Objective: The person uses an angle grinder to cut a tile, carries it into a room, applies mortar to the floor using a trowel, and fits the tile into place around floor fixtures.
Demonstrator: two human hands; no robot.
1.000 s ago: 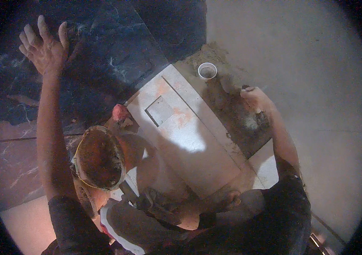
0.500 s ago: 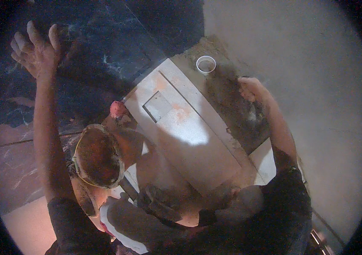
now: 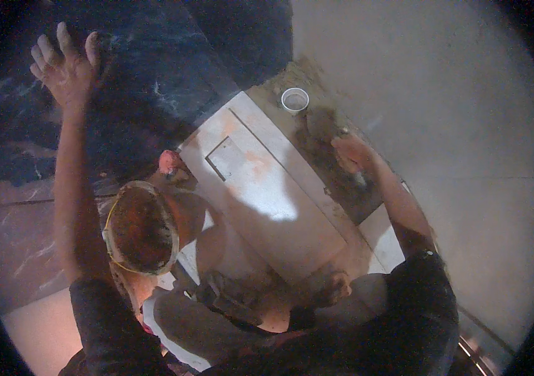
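My left hand [image 3: 66, 70] is spread open against the dark, white-veined tile surface [image 3: 135, 100] at the upper left, holding nothing. My right hand [image 3: 351, 153] is curled over a strip of wet grey-brown mortar [image 3: 286, 84]. Its fingers are closed; something pale shows below it, but shadow hides what it grips. Beyond that hand, a white pipe rim [image 3: 295, 100] stands in the mortar. Between my arms lies a pale slab [image 3: 264, 188] with a long slot, a square outline and orange smears.
A dirty orange bucket [image 3: 141, 229] with a yellow handle stands beside my left forearm. Near its rim is a small pinkish-red thing [image 3: 168, 161] I cannot identify. Smooth grey flooring [image 3: 467, 125] spreads to the right. A white tile piece [image 3: 383, 238] lies below the mortar.
My right hand has come left and nearer over the mortar. The left hand sits slightly farther right in view, still spread. The whole view has shifted a little.
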